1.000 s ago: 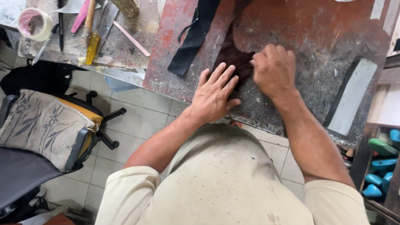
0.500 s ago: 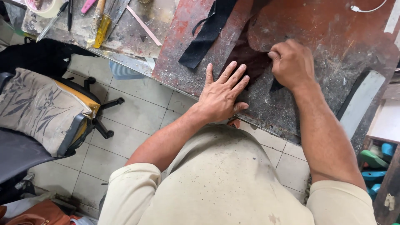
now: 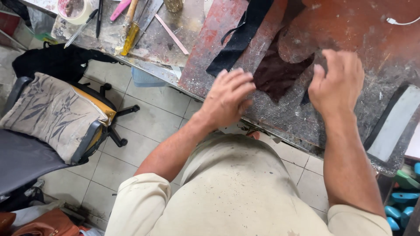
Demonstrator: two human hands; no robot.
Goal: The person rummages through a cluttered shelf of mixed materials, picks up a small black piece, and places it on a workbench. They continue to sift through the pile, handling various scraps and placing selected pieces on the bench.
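Left hand (image 3: 227, 98): fingers (image 3: 238, 81) spread, flat, gripping nothing; tips at near edge of dark maroon leather piece (image 3: 280, 72), contact likely but blurred. Right hand (image 3: 337, 83): fingers loosely curled, open, empty, hovering just right of same piece. Piece lying flat between both hands on stained red work board (image 3: 372, 39); judged laid out, nothing yet cut or joined. Black strip (image 3: 240, 37) just beyond left fingertips. Far left: roll of tape (image 3: 76, 9), hollow centre, contents not discernible.
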